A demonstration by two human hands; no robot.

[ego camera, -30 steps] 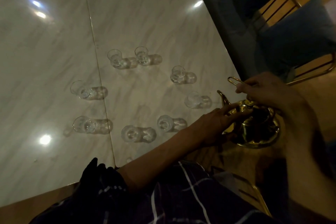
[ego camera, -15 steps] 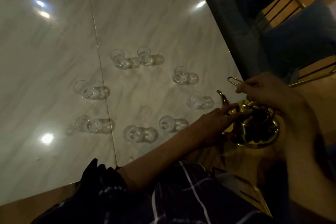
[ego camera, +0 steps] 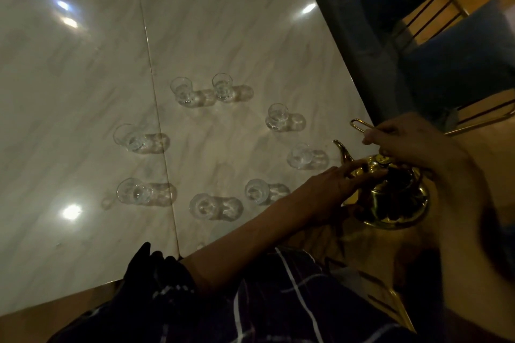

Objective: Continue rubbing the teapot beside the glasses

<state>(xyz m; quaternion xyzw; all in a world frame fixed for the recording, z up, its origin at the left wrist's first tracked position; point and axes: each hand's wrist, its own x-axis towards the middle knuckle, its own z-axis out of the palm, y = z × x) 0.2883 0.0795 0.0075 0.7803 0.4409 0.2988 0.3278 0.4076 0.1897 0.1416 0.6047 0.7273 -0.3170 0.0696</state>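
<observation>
A golden teapot (ego camera: 390, 192) sits upright off the right edge of the marble tabletop (ego camera: 83, 78), spout aimed far-left toward the small glasses (ego camera: 299, 155); its spout-to-back axis runs far-left to near-right. The left hand (ego camera: 338, 185) rests straight fingers on its shoulder. The right hand (ego camera: 412, 142) pinches the handle (ego camera: 359, 124) above it. Since the earlier frames neither hands nor teapot have shifted.

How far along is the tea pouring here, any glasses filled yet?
Done: eight small glasses stand in a ring on the marble table. In hand: the right hand grips the gold teapot by its handle; the left hand touches its top. Left: the pouring; whether any glass holds liquid cannot be told, and the pot looks upright.
</observation>
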